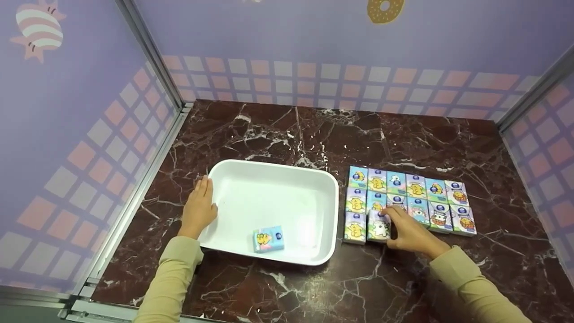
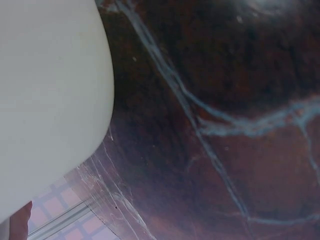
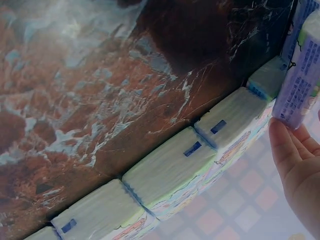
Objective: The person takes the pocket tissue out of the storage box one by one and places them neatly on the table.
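A white plastic tray (image 1: 269, 197) stands left of centre. My left hand (image 1: 198, 211) lies along its left rim with straight fingers, the thumb toward the inside. In the tray is one blue tissue pack (image 1: 269, 239), near its front wall. Right of the tray, my right hand (image 1: 410, 231) pinches a small tissue pack (image 1: 379, 225) with a white cartoon animal, at the front of a block of similar packs. The right wrist view shows this pack upright at the fingertips (image 3: 285, 145). In the left wrist view the tray wall (image 2: 50, 90) hides most of the left hand.
Several tissue packs (image 1: 415, 185) lie in tight rows on the dark marbled table (image 1: 287, 130). One pack (image 1: 355, 228) sits just left of the held one. Lilac panels (image 1: 314, 36) with a tile pattern enclose the back and sides.
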A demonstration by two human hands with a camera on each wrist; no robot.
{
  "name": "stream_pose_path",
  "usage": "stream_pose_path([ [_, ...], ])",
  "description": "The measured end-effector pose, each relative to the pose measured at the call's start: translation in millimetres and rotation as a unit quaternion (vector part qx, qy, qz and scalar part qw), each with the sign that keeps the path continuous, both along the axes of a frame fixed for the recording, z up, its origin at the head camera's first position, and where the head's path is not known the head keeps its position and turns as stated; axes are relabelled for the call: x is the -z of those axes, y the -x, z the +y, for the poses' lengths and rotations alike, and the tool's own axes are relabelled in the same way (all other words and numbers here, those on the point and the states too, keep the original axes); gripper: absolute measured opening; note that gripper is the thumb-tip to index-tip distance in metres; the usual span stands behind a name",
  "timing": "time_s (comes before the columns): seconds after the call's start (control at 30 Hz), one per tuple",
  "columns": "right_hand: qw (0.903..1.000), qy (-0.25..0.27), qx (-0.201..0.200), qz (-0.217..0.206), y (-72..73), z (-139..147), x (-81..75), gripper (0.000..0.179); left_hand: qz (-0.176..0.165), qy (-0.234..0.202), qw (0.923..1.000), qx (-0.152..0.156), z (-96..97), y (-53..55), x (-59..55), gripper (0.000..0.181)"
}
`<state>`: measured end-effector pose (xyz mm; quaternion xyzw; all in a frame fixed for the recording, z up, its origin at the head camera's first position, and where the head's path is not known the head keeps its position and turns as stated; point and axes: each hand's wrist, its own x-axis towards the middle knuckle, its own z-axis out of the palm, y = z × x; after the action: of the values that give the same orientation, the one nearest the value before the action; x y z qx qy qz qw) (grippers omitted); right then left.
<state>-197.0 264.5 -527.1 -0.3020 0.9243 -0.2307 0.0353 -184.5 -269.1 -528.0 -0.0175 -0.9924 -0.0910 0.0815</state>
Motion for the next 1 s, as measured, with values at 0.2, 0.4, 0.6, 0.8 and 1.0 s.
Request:
stream_pose_path([
  [0.2,0.9999,0.0,-0.003,-0.014,-2.7,1.0,0.0,0.063,-0.003,0.003,1.0,-0.004,-0.1,0.7,0.5,0.068],
  [0.4,0.9997,-0.012,-0.017,-0.011,-4.6,-0.4,1.6,0.058,0.003,0.002,1.0,-0.003,-0.5,1.0,1.6,0.068],
  [0.6,0.9995,-0.025,-0.021,0.0,-5.2,-2.4,4.8,0.056,0.004,0.002,1.0,-0.001,-1.1,1.1,2.2,0.068],
  [0.8,0.998,-0.043,-0.035,0.03,-4.4,-2.4,9.7,0.052,0.008,-0.001,1.0,-0.003,-1.7,1.5,4.5,0.067],
  [1.0,0.9965,-0.045,-0.043,0.056,-4.3,-1.2,9.6,0.051,0.003,-0.002,1.0,-0.003,-1.3,1.5,4.4,0.067],
])
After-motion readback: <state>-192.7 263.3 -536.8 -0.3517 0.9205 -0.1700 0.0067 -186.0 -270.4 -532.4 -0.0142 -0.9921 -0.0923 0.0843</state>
